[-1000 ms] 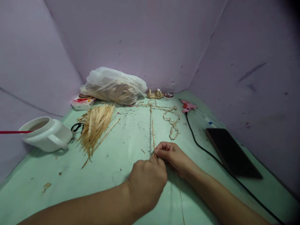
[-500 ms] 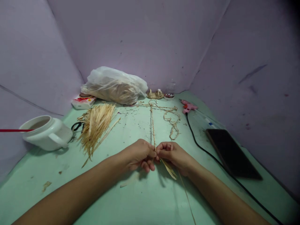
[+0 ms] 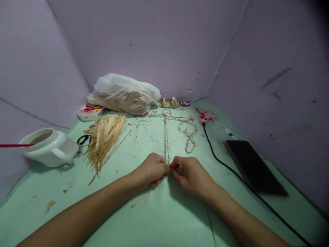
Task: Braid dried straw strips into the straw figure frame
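A thin twisted cord of straw-coloured fibre (image 3: 167, 137) runs down the middle of the green table to my two hands. My left hand (image 3: 154, 168) is closed in a fist around its near end, with its fingertips at the cord. Thumb and forefinger of my right hand (image 3: 189, 173) pinch the same end from the other side, nearly touching the left. Farther up, more cord (image 3: 189, 133) lies in loose loops to the right. Fibre ends under the left hand are mostly hidden. A thin strand (image 3: 211, 224) trails below my right forearm.
To the left lie a bundle of dry fibre strips (image 3: 106, 139), scissors (image 3: 83, 139) and a white pot (image 3: 52, 149). A plastic bag (image 3: 125, 94) stands at the back. On the right are a pink glue gun (image 3: 205, 116), its black cable (image 3: 226, 164) and a dark tablet (image 3: 254, 168).
The loose fibre strips that stuck out below my right hand no longer show there. My left fingers have curled tighter, and my right hand has turned into a pinch at the cord.
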`<state>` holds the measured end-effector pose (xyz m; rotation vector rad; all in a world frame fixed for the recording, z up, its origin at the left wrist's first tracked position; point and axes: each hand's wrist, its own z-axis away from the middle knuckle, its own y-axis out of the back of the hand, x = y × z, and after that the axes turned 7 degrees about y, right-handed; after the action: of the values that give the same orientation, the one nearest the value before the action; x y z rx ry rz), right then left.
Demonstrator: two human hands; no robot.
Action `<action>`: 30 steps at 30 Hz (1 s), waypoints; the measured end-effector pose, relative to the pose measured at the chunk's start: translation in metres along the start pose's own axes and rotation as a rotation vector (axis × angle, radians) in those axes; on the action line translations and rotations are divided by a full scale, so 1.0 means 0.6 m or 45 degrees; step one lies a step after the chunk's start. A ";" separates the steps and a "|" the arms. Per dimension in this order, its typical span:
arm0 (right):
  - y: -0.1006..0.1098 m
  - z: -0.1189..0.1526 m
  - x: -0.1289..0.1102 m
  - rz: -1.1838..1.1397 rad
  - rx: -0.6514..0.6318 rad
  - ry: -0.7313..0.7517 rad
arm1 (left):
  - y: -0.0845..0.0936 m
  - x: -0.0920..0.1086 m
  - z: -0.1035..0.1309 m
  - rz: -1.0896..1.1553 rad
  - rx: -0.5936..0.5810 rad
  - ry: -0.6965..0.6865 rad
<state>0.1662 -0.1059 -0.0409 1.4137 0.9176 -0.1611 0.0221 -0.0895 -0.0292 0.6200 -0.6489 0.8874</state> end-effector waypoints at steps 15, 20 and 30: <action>0.003 0.017 -0.025 0.167 -0.133 0.059 | -0.012 -0.014 -0.009 0.101 0.115 -0.129; -0.003 0.016 -0.023 0.162 -0.161 0.124 | -0.010 -0.006 0.002 0.199 0.021 -0.052; 0.038 0.003 0.002 -0.587 -0.203 -0.188 | 0.000 -0.001 0.000 0.204 -0.005 0.005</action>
<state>0.1819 -0.1023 -0.0244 1.0122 1.0956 -0.5198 0.0216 -0.0898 -0.0295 0.5684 -0.7033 1.0361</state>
